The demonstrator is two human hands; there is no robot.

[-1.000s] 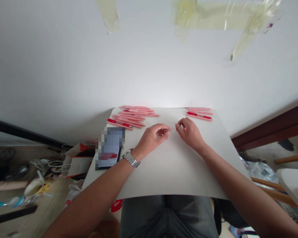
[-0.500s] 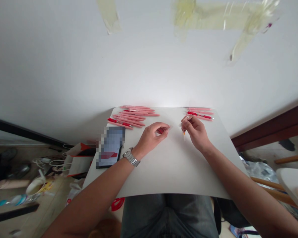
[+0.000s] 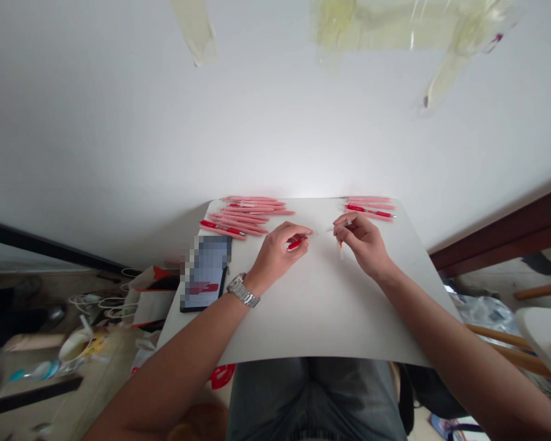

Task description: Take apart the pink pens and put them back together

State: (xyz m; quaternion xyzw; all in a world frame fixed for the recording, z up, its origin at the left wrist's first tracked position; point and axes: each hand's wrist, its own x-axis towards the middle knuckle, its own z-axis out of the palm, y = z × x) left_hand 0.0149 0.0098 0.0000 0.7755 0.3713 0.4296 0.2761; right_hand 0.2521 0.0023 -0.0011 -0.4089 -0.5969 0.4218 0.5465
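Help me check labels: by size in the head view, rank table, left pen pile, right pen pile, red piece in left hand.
Table
Left pen pile
Right pen pile
Red piece, partly hidden

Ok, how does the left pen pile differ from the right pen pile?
The left pen pile is clearly larger than the right pen pile. The left pen pile spreads farther out from the wall than the right pen pile. The left pen pile lies by the phone; the right pen pile lies just beyond the right hand. Both are mostly pink with some red.
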